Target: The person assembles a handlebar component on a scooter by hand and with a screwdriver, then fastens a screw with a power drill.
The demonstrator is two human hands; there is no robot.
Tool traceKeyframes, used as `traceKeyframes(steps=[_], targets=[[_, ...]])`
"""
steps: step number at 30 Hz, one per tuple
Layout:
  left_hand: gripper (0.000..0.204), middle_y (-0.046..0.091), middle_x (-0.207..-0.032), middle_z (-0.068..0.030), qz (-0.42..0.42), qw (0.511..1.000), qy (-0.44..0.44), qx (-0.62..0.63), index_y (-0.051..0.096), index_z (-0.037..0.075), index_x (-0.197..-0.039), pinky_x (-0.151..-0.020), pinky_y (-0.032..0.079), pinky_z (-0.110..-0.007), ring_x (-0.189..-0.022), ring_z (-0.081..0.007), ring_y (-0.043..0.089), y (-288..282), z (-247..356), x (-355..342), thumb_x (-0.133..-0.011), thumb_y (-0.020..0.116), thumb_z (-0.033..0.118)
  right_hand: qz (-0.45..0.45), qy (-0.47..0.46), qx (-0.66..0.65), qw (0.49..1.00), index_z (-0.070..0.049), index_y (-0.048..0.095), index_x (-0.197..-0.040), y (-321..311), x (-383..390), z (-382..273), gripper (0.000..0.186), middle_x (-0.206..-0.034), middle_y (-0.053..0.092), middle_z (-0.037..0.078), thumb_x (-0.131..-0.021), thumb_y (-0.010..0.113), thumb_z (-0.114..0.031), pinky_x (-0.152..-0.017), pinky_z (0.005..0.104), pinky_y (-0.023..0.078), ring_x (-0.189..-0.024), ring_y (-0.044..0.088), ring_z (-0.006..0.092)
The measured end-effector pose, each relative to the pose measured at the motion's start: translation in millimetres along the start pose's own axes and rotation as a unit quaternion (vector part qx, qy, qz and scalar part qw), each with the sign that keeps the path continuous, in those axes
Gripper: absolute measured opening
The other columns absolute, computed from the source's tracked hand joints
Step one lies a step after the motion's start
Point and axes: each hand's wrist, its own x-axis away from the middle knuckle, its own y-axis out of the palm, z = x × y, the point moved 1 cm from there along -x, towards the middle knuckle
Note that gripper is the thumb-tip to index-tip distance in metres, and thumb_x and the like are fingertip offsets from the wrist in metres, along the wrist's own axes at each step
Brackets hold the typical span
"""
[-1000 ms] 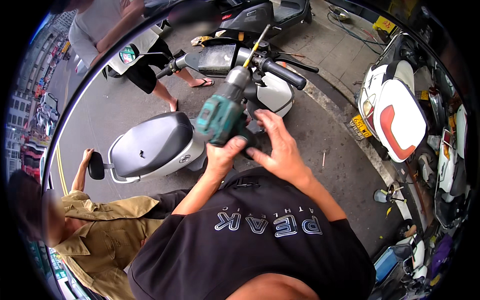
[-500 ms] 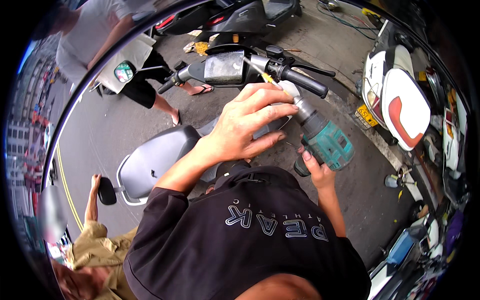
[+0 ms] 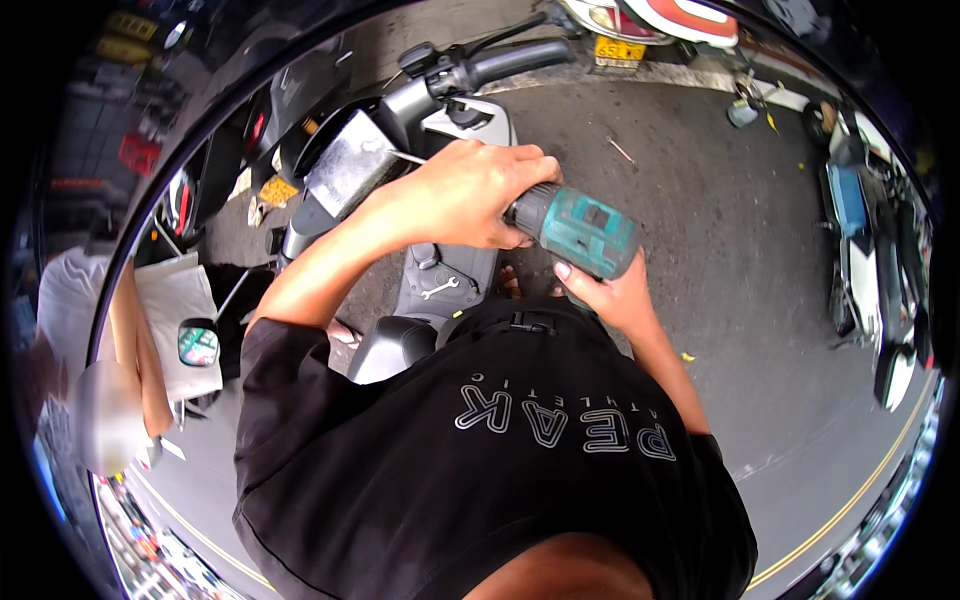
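A teal and black cordless drill (image 3: 592,232) is held in front of my chest, its front end toward the left. My right hand (image 3: 612,292) is closed round its lower part; the handle is mostly hidden. My left hand (image 3: 468,190) wraps over the drill's front end, fingers curled at the dark collar, hiding the chuck. Past that hand a thin metal rod (image 3: 408,157) sticks out toward the scooter's dashboard (image 3: 350,165); whether it sits in the drill is hidden. Below my left hand, an open-end wrench (image 3: 440,288) lies on the scooter's grey footboard (image 3: 470,270).
The scooter's handlebar grip (image 3: 520,62) is ahead, its black seat (image 3: 395,343) nearer me. A person holding a white sheet (image 3: 180,310) stands at the left, beside a round mirror (image 3: 198,343). Parked scooters (image 3: 875,260) line the right. A thin stick (image 3: 622,150) lies on the asphalt.
My view has turned, so the scooter now appears further left. My left hand's fingers, spread beside the drill's chuck before, now curl round its front end. The drill has tilted toward level.
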Motion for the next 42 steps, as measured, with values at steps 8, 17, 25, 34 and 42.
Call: traceKeyframes(steps=[8,17,25,34,42], targets=[[0.047,0.065,-0.091,-0.0100,0.004,0.994,0.080,-0.075,0.059,0.005,-0.101,-0.073,0.051,-0.044,-0.088,-0.0347,0.065,14.3,40.1,-5.0,-0.057,0.075,0.008,0.123,0.015,-0.019,0.992,-0.003,0.071,-0.097,17.1,50.3,-13.8,0.027,-0.086,0.072,0.013,-0.075,0.076,-0.019,-0.073,0.0378,0.054,-0.078,0.071,0.0282],[0.044,0.058,-0.082,-0.0066,0.038,0.978,0.136,-0.156,0.056,0.010,-0.098,-0.070,0.049,-0.040,-0.079,-0.0280,0.063,40.5,42.1,6.6,-0.060,0.078,0.014,0.214,0.028,-0.082,0.973,-0.004,0.070,-0.099,56.4,81.2,-22.6,0.025,-0.088,0.072,0.013,-0.077,0.075,-0.015,-0.071,0.0370,0.054,-0.080,0.071,0.0276],[0.036,0.062,-0.081,-0.0071,-0.021,0.971,0.181,-0.155,0.061,0.007,-0.089,-0.068,0.048,-0.038,-0.077,-0.0285,0.064,9.5,26.5,-9.6,-0.056,0.077,0.012,0.258,0.001,-0.088,0.962,-0.001,0.069,-0.098,78.3,56.1,-20.4,0.028,-0.085,0.072,0.011,-0.073,0.078,-0.009,-0.069,0.0344,0.054,-0.076,0.070,0.0220],[0.036,0.065,-0.080,-0.0080,-0.143,0.962,0.220,-0.080,0.062,0.006,-0.084,-0.071,0.048,-0.041,-0.078,-0.0309,0.064,-34.9,4.1,-2.4,-0.051,0.075,0.013,0.220,-0.094,0.062,0.969,0.003,0.061,-0.110,79.1,25.9,-39.4,0.048,-0.099,0.069,0.013,-0.068,0.081,-0.010,-0.069,0.0329,0.055,-0.075,0.070,0.0225],[0.038,0.064,-0.078,-0.0107,-0.298,0.940,0.146,-0.075,0.063,0.004,-0.086,-0.070,0.048,-0.044,-0.082,-0.0331,0.065,-53.8,-15.1,19.6,-0.053,0.075,0.018,0.239,-0.183,0.152,0.941,0.000,0.064,-0.097,106.1,6.7,-43.8,0.038,-0.095,0.067,0.014,-0.064,0.078,-0.013,-0.067,0.0361,0.055,-0.077,0.069,0.0307]])
